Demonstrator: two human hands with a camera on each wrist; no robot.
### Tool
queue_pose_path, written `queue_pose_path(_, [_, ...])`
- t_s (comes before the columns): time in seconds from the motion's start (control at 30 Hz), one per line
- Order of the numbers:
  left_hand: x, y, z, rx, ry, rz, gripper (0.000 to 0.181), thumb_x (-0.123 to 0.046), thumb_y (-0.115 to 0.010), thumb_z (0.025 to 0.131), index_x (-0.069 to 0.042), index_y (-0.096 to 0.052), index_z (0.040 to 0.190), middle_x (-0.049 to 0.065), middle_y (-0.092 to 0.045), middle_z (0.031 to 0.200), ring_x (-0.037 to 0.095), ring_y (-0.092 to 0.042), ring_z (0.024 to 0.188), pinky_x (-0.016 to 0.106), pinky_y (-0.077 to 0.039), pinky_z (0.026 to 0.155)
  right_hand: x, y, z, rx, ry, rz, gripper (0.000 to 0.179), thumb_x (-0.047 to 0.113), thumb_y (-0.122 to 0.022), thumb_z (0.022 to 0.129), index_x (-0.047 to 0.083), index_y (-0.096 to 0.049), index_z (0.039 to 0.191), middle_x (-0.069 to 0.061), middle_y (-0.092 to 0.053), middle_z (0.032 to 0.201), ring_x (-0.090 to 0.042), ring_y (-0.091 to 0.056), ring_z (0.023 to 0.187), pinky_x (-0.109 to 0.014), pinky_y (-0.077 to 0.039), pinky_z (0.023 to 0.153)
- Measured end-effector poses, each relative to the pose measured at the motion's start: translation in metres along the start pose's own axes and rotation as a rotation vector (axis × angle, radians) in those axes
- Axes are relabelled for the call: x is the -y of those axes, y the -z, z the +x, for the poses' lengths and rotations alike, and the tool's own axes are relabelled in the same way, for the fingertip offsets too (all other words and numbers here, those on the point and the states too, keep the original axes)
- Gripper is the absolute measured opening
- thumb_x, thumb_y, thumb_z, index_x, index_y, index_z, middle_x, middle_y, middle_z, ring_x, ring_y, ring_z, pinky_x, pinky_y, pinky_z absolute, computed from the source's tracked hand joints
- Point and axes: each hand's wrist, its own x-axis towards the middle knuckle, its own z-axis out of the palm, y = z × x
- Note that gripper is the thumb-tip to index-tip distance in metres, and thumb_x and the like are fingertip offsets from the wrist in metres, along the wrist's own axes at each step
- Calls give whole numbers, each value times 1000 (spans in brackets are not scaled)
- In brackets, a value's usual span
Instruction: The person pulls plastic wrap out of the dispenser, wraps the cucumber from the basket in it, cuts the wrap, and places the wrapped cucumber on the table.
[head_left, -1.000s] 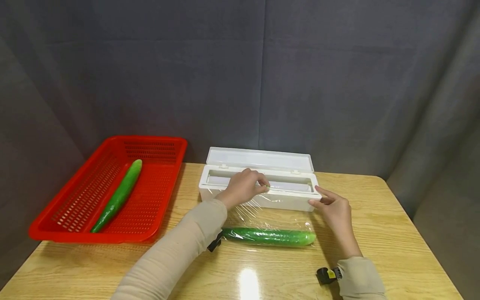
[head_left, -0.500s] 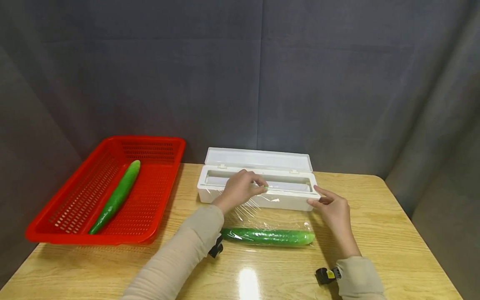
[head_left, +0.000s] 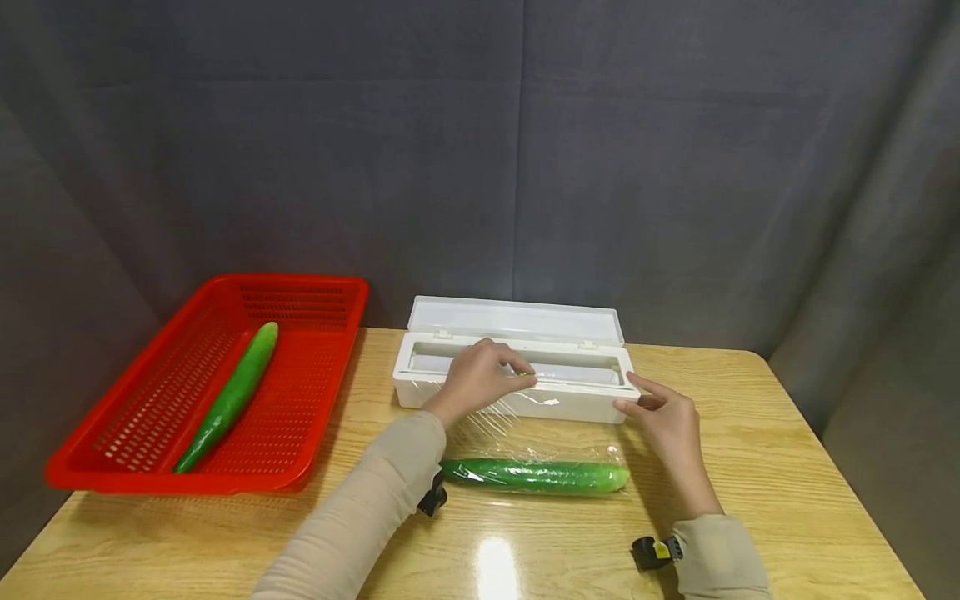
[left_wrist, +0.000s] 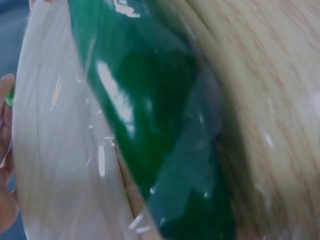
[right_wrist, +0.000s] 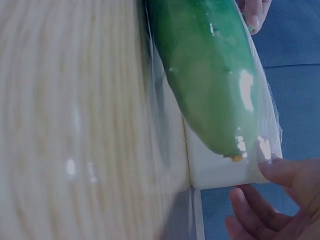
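Observation:
A white cling film dispenser box [head_left: 510,402] stands at the table's back with its lid [head_left: 517,319] raised and a roll [head_left: 577,372] inside. My left hand [head_left: 480,375] pinches a small green slide cutter [left_wrist: 9,97] at the box's front rim, mostly covered by the fingers. The box's right end is held by my right hand [head_left: 667,417], its thumb on the front side. Clear cling film [head_left: 480,429] stretches from the box over a cucumber [head_left: 536,476] lying in front of it, wrinkled near the left hand. In the right wrist view the film covers the cucumber's tip [right_wrist: 220,135].
To the left stands a red plastic basket [head_left: 318,417] with another cucumber [head_left: 228,400] in it. The wooden table [head_left: 780,467] reaches forward and right of the box. A grey curtain [head_left: 637,167] hangs behind.
The whole scene shifts slightly left in the head view. Both hands keep their holds, with no clear movement along the box.

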Motion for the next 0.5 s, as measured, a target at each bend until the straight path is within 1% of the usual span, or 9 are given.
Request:
queue_pose_path(0.13, [-1,3,-2,-12,-8,34,10,-38,-79,84,-30,-80,90,-19,-71,92,9,-59,91,30,-46,77,0,-1,1,-2,0,3,47,14,-83,82,4,-67,125,-25,-71,99,-8,-64,75,-17,-48,59])
queue_pose_path(0.33, [-1,6,-6,-23,2,93,12,-40,-78,84,-31,-80,92,-20,-68,89,7,-56,88,31,-44,80,1,-1,-1,9,-4,13,48,15,-83,82,5,-67,126,-24,-72,98,-8,-65,73,-17,-49,61])
queue_pose_path(0.5, [1,8,-9,-40,-13,105,12,-40,-79,84,-31,-80,91,-20,-67,86,8,-56,87,32,-44,80,2,-2,0,6,-3,12,47,15,-83,81,6,-68,125,-24,-72,97,-9,-65,73,-17,-49,61])
